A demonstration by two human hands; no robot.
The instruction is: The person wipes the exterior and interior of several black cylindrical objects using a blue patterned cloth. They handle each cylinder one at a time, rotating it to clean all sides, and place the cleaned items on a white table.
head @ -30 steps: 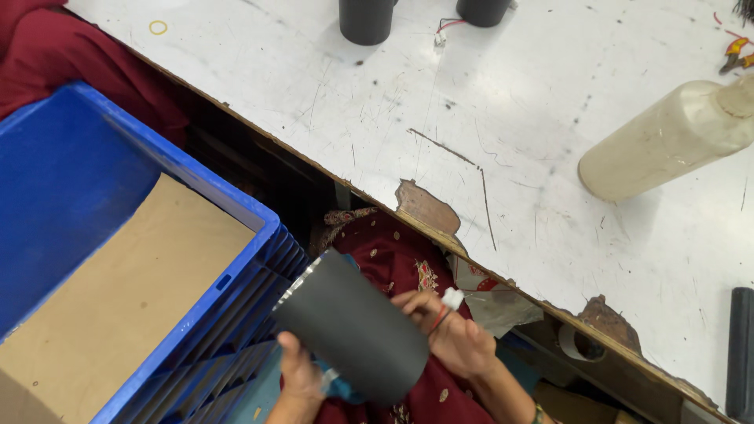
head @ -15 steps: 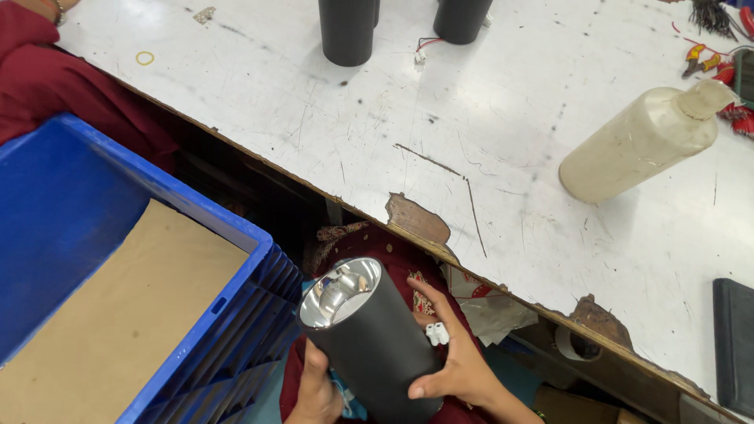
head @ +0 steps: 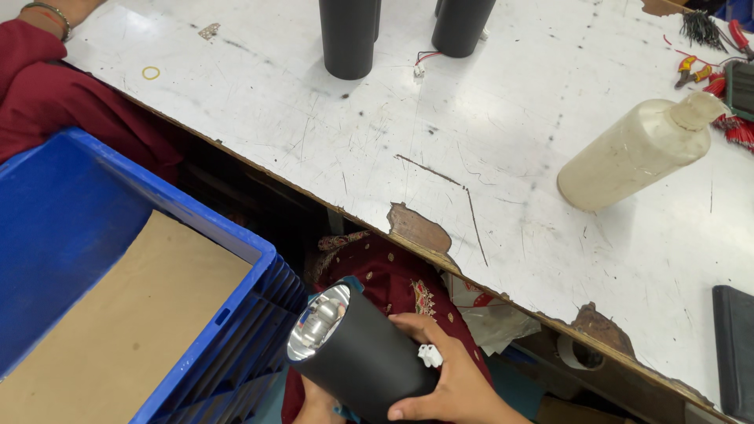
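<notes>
Left hand [head: 318,396] mostly hidden under black cylinder [head: 361,361].

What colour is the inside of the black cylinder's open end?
Shiny silver, a mirror-like reflector inside the matte black cylinder; the head view shows it.

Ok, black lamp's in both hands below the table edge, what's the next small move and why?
Probably lift the lamp onto the table beside the two black cylinders. The right hand and left hand hold it low, its white connector loose.

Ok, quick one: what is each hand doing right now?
Left hand: under the black cylinder lamp, mostly hidden; grip cannot be told.
Right hand: closed around the lamp's side, white connector by the fingers.
</notes>
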